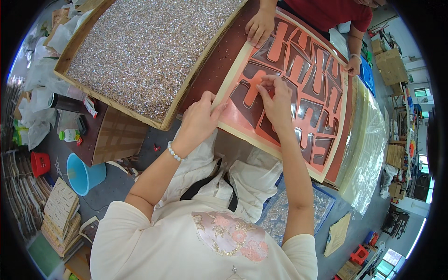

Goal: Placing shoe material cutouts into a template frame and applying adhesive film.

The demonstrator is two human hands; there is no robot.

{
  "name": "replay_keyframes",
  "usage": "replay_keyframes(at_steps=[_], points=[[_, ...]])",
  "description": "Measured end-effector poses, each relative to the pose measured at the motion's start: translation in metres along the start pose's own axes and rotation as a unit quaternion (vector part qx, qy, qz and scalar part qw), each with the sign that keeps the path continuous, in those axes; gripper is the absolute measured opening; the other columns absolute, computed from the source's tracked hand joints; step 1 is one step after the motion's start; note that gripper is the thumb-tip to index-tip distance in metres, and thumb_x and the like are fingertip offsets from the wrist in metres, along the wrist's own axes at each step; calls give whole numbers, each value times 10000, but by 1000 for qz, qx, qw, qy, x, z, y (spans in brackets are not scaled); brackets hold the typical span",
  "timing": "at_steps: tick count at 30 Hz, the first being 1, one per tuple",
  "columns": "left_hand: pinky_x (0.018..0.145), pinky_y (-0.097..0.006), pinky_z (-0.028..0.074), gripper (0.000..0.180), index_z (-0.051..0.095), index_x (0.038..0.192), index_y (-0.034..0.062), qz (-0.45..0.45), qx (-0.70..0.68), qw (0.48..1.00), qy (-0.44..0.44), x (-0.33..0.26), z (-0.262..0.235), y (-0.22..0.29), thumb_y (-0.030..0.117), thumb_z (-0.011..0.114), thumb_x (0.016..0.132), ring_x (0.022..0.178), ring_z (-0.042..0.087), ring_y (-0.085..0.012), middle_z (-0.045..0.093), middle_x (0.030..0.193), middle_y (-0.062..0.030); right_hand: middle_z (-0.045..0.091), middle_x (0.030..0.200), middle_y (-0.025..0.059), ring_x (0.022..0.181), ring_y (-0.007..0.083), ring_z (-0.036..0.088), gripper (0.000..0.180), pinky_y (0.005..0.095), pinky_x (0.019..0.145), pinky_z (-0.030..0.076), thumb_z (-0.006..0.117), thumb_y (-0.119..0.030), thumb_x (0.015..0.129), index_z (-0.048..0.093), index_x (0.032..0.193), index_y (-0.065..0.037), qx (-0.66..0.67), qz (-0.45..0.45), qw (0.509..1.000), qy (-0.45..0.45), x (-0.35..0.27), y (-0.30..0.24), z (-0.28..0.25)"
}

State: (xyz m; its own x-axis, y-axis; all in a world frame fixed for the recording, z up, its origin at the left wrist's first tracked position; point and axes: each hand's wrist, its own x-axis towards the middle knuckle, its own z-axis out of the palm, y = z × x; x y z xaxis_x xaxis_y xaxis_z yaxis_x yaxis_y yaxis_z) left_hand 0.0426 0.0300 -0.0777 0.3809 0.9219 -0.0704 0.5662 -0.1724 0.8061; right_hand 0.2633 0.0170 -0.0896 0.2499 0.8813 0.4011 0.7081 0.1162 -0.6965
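Note:
A pink sheet (240, 120) with a pale tape-like border lies over a reddish-brown tabletop (212, 63). Cut-out shapes, dark and glossy inside, cover most of it. My left hand (198, 119) grips the sheet's near left edge, thumb on top, other fingers partly hidden. Over the sheet's left half, my right hand (279, 100) is closed, its thumb and fingertips together beside a pink strip (250, 94). Whatever that pinch holds is too small to tell. Across the table, another person's hand (260, 28) presses on the far left corner, and their other hand (353, 65) holds the far right edge.
At the left stands a wooden tray (186, 88) full of glittering granules. Below it are a cardboard box (116, 135), a blue bucket (86, 173) and a red bucket (40, 163). Transparent plastic sheeting (366, 149) hangs at the table's right. A blue-edged patterned panel (322, 205) lies low beside me.

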Motion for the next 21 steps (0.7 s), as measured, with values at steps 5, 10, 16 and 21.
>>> replay_keyframes(at_steps=[5,10,16,21], points=[[571,-400,436,248,481,924,-17,-24,-94,995,38,-5,0,-2,190,612,881,618,600,-324,608,662,-181,636,818,25,814,178,582,208,349,873,316,688,-172,807,593,968,-81,-34,33,999,-20,-2,3,1],[518,-362,402,223,486,901,-7,-26,-79,997,-9,0,-2,0,169,621,878,519,540,-237,585,611,-146,626,807,31,800,183,577,214,349,866,325,692,-187,809,588,956,-71,-44,30,998,-40,1,3,-2],[370,-252,365,209,500,870,7,-58,-101,992,-45,1,-5,3,176,619,898,430,457,-69,568,593,-33,607,786,41,788,183,570,217,336,846,359,695,-174,808,580,952,-59,25,75,995,-64,4,10,-4],[395,-220,413,210,510,826,-3,-80,-127,985,-82,2,-5,3,157,627,895,478,472,-44,570,610,-23,602,796,53,759,174,573,221,319,776,425,699,-133,801,565,949,-39,19,71,994,-87,5,14,-8]])
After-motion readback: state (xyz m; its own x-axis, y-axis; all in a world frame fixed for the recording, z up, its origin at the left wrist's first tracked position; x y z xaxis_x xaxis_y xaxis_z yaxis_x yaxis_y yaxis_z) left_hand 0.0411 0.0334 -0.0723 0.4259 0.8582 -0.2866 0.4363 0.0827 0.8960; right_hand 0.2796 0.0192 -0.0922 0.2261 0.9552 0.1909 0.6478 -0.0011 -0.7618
